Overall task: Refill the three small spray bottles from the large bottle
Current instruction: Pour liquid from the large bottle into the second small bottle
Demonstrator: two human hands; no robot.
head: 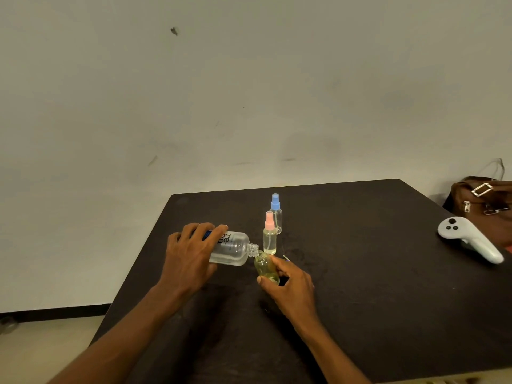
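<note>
My left hand (191, 253) grips the large clear bottle (235, 248), tipped on its side with its open neck pointing right. The neck touches the mouth of a small uncapped bottle (265, 268) with yellowish liquid, which my right hand (291, 286) holds tilted over the dark table (374, 286). Just behind stands a pink-capped spray bottle (269, 236), partly filled with pale liquid. Behind that stands a blue-capped spray bottle (276, 212), which looks clear. A thin tube pokes out by my right fingers; the spray top it belongs to is hidden.
A white handheld controller (468, 239) lies at the table's right side. A brown bag (484, 200) with metal buckles sits behind it at the far right edge. A pale wall rises behind the table, and floor shows to the left.
</note>
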